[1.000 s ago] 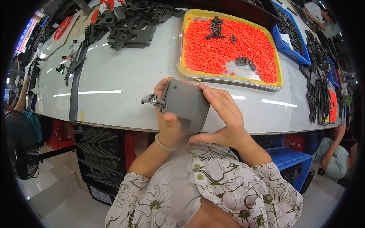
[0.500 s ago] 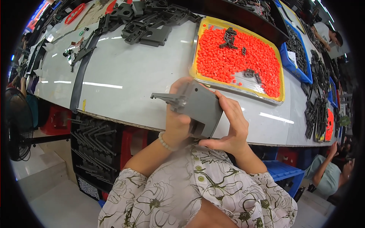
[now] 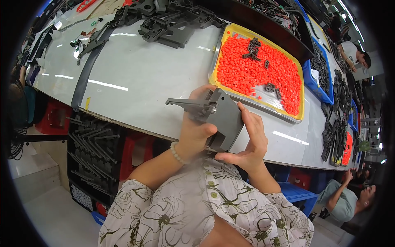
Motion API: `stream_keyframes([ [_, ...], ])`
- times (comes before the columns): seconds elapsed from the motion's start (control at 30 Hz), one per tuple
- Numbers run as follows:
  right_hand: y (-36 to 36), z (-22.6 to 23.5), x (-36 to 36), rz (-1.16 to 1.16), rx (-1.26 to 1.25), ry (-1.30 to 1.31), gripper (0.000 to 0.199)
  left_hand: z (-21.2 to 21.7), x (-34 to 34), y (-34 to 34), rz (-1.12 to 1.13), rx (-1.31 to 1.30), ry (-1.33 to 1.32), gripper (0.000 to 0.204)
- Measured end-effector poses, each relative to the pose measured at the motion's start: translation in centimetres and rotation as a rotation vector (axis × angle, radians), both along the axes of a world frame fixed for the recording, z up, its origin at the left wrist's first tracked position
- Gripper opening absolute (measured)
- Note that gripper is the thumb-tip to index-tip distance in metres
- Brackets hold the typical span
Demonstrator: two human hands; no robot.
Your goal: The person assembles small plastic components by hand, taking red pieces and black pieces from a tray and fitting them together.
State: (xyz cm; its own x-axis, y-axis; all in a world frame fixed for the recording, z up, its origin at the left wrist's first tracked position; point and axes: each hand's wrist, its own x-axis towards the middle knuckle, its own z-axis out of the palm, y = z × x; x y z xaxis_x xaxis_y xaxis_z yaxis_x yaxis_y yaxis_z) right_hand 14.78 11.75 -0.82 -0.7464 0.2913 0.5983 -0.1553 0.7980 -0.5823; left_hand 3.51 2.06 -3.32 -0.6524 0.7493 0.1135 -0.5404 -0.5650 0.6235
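Between my two hands I hold a grey plastic housing (image 3: 228,117), tilted, above the table's near edge. A long thin arm (image 3: 183,103) juts from its left side, and a dark opening shows in its lower part. My left hand (image 3: 195,127) is closed around the left side, with the thumb on the front face and most fingers hidden behind. My right hand (image 3: 253,140) grips the right edge, fingertips at the upper corner and thumb at the bottom. Just beyond the housing lies a yellow-rimmed metal tray (image 3: 263,106) full of small red-orange pieces, with several dark parts on top.
Grey plastic parts (image 3: 175,37) pile up at the far left of the white table (image 3: 135,70). A blue bin (image 3: 319,88) of dark parts stands right of the tray. Under the table is a black crate (image 3: 92,156) of long grey pieces. Other people sit at the right.
My view has shifted slightly, so the table and tray appear moved and turned. Both hands keep their hold on the housing, which is tilted a little differently.
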Motion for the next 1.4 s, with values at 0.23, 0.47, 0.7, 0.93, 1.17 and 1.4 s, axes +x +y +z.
stream_keyframes([
  [0.23,-0.1,0.1,-0.4,0.008,0.009,-0.005,0.104,0.0,-0.1,0.0,-0.005,0.007,0.001,0.084],
  [0.47,0.4,0.1,-0.3,0.088,-0.046,-0.017,0.109,-0.4,-0.2,-0.2,0.027,-0.016,0.009,0.089],
  [0.7,-0.1,0.7,-0.3,0.094,-0.073,-0.107,0.106,0.2,-0.5,-0.2,0.047,-0.099,0.052,0.091],
  [0.93,0.0,1.0,-0.4,0.106,-0.062,-0.043,0.1,0.4,-0.2,0.0,0.001,-0.105,0.048,0.09],
  [1.17,-0.1,0.9,-0.4,0.065,-0.059,-0.01,0.096,0.7,-0.3,0.1,-0.036,-0.095,0.006,0.089],
  [1.4,-0.4,0.2,-0.1,0.035,-0.031,-0.024,0.099,0.5,-0.4,0.1,-0.003,-0.111,0.069,0.091],
])
